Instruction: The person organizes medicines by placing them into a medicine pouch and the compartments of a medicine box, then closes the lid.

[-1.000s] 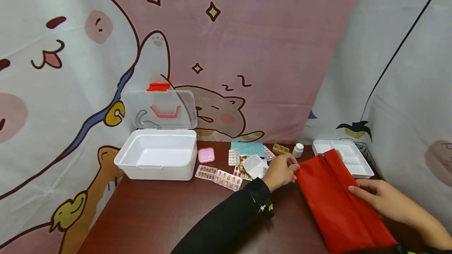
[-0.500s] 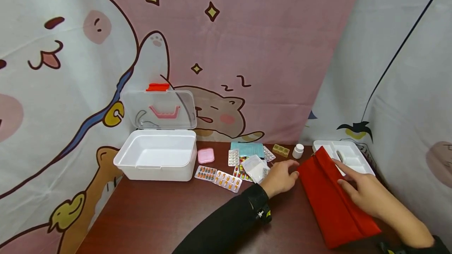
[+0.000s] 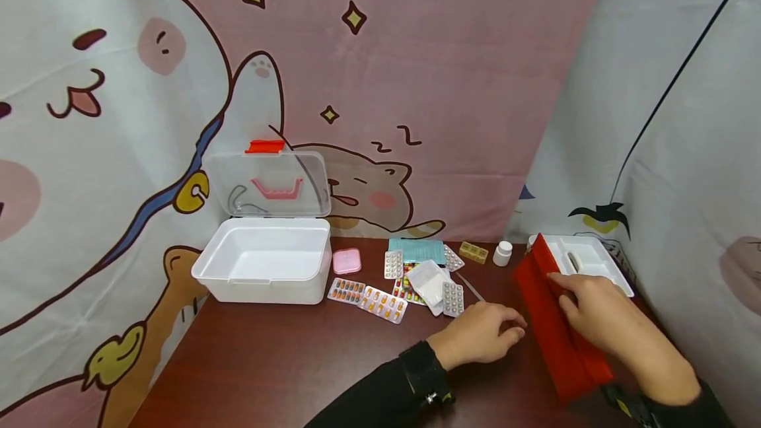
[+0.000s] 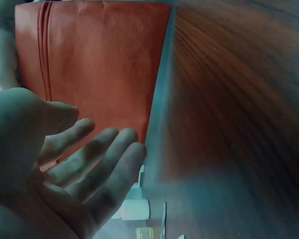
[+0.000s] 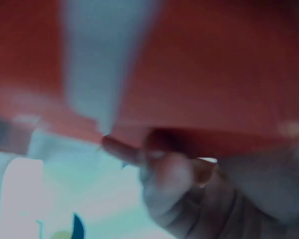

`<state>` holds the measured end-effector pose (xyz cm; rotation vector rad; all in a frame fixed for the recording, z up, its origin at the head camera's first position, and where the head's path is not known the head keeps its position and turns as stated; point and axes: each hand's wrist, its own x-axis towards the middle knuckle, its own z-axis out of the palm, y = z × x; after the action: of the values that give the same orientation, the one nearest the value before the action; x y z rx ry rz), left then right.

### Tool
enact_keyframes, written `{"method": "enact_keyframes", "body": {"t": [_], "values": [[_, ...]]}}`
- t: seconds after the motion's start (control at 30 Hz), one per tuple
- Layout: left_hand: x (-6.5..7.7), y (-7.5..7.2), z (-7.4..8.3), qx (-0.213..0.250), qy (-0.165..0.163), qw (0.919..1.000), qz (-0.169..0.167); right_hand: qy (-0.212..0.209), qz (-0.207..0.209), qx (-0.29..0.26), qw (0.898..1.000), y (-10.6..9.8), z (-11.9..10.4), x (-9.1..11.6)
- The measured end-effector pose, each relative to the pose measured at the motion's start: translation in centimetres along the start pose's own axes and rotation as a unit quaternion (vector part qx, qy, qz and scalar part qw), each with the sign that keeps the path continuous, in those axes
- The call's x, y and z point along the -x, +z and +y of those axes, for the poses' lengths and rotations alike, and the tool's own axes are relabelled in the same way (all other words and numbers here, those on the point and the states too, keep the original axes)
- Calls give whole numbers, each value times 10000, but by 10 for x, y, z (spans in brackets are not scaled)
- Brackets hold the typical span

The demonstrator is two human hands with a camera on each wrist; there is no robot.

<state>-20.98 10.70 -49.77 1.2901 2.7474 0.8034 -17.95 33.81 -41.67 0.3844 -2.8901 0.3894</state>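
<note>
My right hand grips a red zip pouch by its zipper side, thumb and forefinger on the edge. The pouch stands tilted on its side at the right of the table. In the right wrist view the pouch fills the top, with curled fingers below it. My left hand hovers just left of the pouch, fingers loosely bent and holding nothing. The left wrist view shows that hand in front of the pouch. A thin metal stick lies beyond the left hand.
An open white box with a clear lid stands left. Between lie a pink case, capsule blister packs, a blue packet, a white packet, a yellow case and a white bottle. A white divided tray sits behind the pouch.
My left hand has let go of the pouch corner and drawn back toward me. My right hand has shifted up the pouch and tilted it more upright. The metal stick has come into view.
</note>
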Motion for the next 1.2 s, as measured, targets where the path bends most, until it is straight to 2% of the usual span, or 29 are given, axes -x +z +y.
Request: {"method": "enact_keyframes", "body": {"t": [0.17,0.27,0.4,0.53,0.6,0.77,0.93,1.07,1.2], "values": [[6,1,-5,13,75,9999,149,59,-440,-208,9988,3,-10,-8],[9,3,-5,-83,198,9992,324,186,-679,-393,9967,5,-11,-6],[10,3,-3,-404,312,9971,561,335,-863,-519,9943,2,-14,-5],[11,-2,-1,-856,452,9929,689,310,-1026,-686,9919,-1,-21,-9],[13,-4,0,-1185,605,9887,692,266,-1053,-756,9912,-2,-25,-12],[15,-7,2,-2035,1045,9702,796,183,-1041,-755,9915,0,-29,-16],[15,-8,0,-2417,1154,9578,1042,-17,-985,-712,9926,4,-30,-17],[13,-9,-5,-2674,1398,9458,1198,-31,-898,-688,9936,5,-30,-17],[14,-15,-7,-2749,1592,9412,1153,150,-861,-580,9945,2,-29,-16]]}}
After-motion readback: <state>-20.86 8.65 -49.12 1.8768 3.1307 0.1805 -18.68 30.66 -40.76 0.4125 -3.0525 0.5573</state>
